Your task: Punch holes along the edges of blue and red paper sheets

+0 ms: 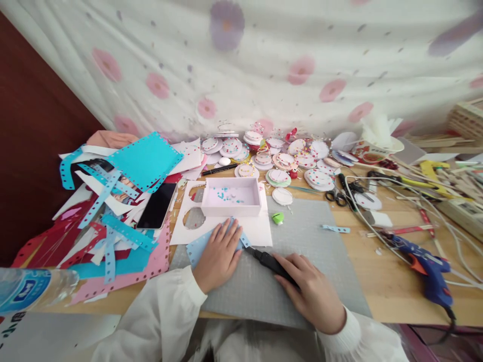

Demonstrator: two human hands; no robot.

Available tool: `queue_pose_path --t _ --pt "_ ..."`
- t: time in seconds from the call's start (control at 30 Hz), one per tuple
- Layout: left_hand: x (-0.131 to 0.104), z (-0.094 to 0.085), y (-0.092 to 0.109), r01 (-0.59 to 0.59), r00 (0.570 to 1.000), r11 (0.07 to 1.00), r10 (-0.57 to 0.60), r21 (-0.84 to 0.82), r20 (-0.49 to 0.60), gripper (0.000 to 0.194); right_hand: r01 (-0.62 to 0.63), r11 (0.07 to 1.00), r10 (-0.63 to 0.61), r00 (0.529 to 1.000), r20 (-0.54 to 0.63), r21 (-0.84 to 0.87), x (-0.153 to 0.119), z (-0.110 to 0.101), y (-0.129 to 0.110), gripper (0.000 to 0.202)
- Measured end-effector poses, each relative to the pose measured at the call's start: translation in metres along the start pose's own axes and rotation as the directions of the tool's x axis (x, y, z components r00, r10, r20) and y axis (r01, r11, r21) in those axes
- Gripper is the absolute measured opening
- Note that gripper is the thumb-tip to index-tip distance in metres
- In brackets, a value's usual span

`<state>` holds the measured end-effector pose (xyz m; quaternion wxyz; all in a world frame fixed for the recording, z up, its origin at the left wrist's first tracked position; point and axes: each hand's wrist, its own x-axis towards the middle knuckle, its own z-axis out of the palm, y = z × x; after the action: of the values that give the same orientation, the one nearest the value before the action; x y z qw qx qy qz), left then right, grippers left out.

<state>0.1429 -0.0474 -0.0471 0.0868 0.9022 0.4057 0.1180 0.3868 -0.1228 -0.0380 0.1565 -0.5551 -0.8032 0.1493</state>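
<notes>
Nearest, the right hand (311, 289) is curled closed round the handle of a black cutter (269, 263), whose long axis slants away and leftward from the palm. The left hand (221, 256) lies palm down, fingers extended and slightly parted, pressing on a light-blue paper (196, 247) without gripping it. This paper lies ahead and left of the right hand, partly hidden beneath the left, which is the nearer. The cutter points at the paper's punched right edge; whether the blade touches it is too small to tell. Under both spreads a grey cutting mat (313, 241) on the desk (392, 306). Just beyond, a white box (232, 207) holding small blue bits stands on a white sheet (260, 234). Farther, decorated paper discs (247, 171) crowd before a floral curtain (252, 75).
</notes>
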Motion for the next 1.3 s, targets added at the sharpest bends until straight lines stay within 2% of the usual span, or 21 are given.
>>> queue_pose_path --t 0.2,0.53,0.77,1.07,1.3 --pt "0.000 -0.003 0.002 0.010 0.998 0.997 -0.015 -0.081 -0.059 0.044 -0.035 0.999 0.035 0.997 -0.064 0.002 0.002 0.003 -0.004 0.033" --pt "-0.002 -0.007 0.001 -0.031 0.997 0.996 0.024 -0.086 -0.075 0.034 -0.082 0.995 0.083 0.997 -0.007 0.048 0.004 0.006 -0.003 0.035" --pt "-0.003 -0.007 -0.003 -0.099 0.992 0.990 0.090 -0.100 -0.083 0.039 -0.101 0.992 0.100 0.995 0.007 0.076 0.004 0.009 -0.003 0.037" --pt "-0.005 -0.004 -0.006 -0.092 0.995 0.987 0.086 -0.135 -0.050 0.045 -0.076 0.996 0.078 0.996 -0.041 0.050 0.006 0.012 -0.003 0.040" --pt "-0.006 0.003 -0.010 -0.110 0.991 0.977 0.093 -0.182 -0.099 0.051 -0.071 0.994 0.076 0.995 -0.063 0.078 0.003 0.015 0.000 0.040"
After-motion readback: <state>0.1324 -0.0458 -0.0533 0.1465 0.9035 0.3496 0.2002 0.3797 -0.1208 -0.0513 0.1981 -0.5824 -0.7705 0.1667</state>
